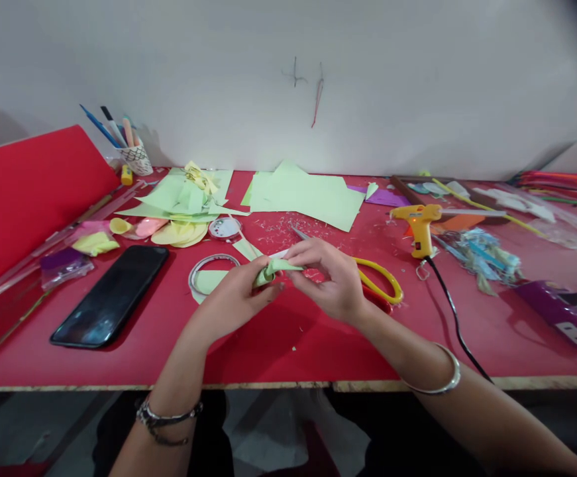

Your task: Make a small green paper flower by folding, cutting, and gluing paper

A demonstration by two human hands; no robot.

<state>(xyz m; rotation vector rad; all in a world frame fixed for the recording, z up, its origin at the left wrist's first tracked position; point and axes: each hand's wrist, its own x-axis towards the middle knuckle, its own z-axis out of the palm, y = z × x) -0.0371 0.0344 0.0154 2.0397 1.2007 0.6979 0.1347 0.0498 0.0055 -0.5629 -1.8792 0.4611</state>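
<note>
Between my two hands is a piece of light green paper (274, 266), partly rolled up and pointed at its right end. My left hand (236, 295) is closed round the rolled part. The fingers of my right hand (325, 273) pinch the paper's pointed end. Just beyond the hands, a pair of scissors (380, 279) with yellow and red handles lies on the table, its blades partly hidden by my right hand. Left of my left hand sits a roll of tape (196, 268) over a green paper piece (213, 281).
A black phone (112, 295) lies at the left. A yellow glue gun (420, 228) stands at the right, its black cord running to the front edge. Green paper sheets (303, 195) lie along the wall. A pen cup (136, 159) stands back left, beside a red board (34, 199).
</note>
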